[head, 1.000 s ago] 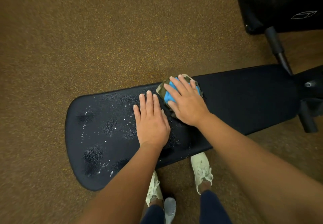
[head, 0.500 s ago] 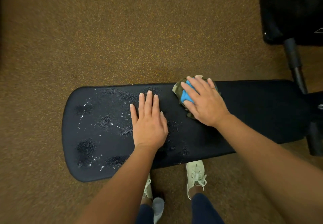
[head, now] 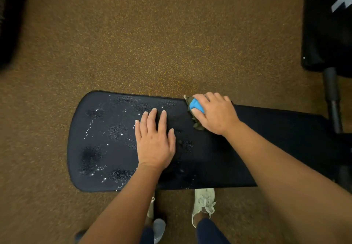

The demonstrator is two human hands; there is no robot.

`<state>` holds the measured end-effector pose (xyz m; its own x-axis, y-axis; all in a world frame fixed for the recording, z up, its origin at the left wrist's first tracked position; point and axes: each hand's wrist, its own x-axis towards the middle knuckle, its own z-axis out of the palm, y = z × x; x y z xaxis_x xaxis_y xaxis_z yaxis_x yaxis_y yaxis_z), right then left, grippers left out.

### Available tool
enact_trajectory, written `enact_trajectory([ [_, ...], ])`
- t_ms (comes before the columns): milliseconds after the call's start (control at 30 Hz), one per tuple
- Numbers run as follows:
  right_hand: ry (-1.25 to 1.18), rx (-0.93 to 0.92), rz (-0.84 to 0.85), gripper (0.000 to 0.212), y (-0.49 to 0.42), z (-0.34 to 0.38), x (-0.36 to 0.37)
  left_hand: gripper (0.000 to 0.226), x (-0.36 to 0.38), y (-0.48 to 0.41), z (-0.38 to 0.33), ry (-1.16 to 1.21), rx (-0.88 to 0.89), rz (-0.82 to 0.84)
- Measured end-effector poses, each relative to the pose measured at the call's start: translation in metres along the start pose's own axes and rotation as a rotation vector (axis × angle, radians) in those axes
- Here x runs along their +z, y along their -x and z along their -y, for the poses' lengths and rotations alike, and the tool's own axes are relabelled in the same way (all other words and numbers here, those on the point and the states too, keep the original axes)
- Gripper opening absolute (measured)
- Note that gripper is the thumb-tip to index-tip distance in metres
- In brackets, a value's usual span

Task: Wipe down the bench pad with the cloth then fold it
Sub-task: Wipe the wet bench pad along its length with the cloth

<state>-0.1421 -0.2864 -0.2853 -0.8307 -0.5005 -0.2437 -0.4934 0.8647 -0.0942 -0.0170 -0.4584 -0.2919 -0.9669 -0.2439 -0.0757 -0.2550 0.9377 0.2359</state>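
Hands: right hand (head: 215,113) curled over a bunched blue-and-olive cloth (head: 196,107), gripping it against the far edge of the bench pad (head: 276,139), just right of frame centre; left hand (head: 155,142) flat, fingers straight, palm down on the pad, apart from the cloth. Pad: black, droplets (head: 91,127) across its left half. Surround: brown speckled floor (head: 152,34); pale shoes (head: 202,201), lower centre; black equipment (head: 327,24), upper right.

The cloth (head: 196,108) lies on the bench pad (head: 266,139), at its far edge.
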Motion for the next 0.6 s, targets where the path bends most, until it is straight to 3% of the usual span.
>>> enact_trajectory([
  [100, -0.002, 0.046, 0.05, 0.048, -0.014, 0.013, -0.005, 0.055, -0.001, 0.002, 0.005, -0.026, -0.073, 0.01],
  [267, -0.101, -0.096, 0.086, 0.046, -0.017, 0.009, -0.005, 0.057, 0.002, 0.002, 0.003, -0.071, -0.076, 0.036],
  [433, -0.05, 0.059, 0.023, 0.045, -0.005, -0.025, -0.006, 0.057, 0.002, 0.003, 0.003, -0.075, -0.065, 0.045],
  [600, -0.099, -0.077, 0.053, 0.045, -0.042, 0.042, -0.007, 0.061, 0.004, 0.002, 0.003, -0.079, -0.053, 0.067],
])
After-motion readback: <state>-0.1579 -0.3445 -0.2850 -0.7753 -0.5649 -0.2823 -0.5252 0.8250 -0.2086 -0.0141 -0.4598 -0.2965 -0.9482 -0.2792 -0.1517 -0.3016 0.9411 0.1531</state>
